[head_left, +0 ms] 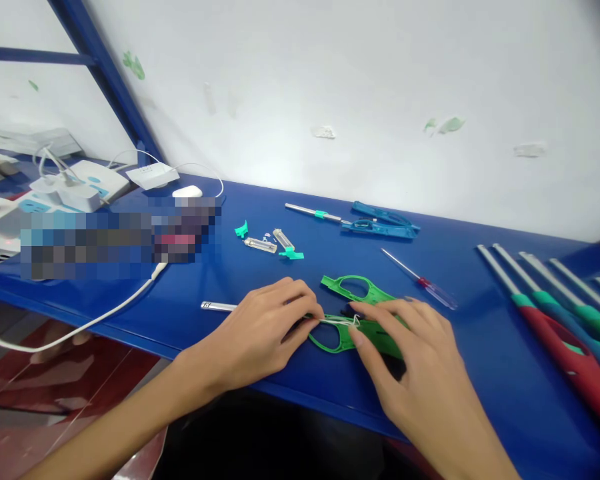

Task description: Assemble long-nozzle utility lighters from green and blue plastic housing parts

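Over the near green handle half (380, 339) of a long-nosed lighter, both bare hands meet at thin white wires (336, 323). The left hand (275, 320) pinches the wires between thumb and forefinger above that half's left end, seemingly to hold them in line; a metal tube (219, 307) juts from beneath this hand, left of the half. The right hand (420, 340) arches across the half's right part, thumb and forefinger tips at the wires' kinked end, perhaps to steady it; whether they truly grip it I cannot tell.

Just beyond the near half lies the far green handle half (380, 293), probably placed close because the two match. Beyond and to the right, a clear-handled screwdriver (423, 283) lies aslant, likely set aside within easy reach. Beyond and to the left are two clear fuel tanks (261, 246) and teal plastic pieces (241, 230), perhaps grouped so that small parts are easy to find. Farther straight beyond lie blue handle halves (380, 230) with a teal-collared tube (313, 212) beside them, apparently one set. Well to the right, a red-handled lighter (540, 323) lies in a row with others, noses pointing away, probably aligned to save room.
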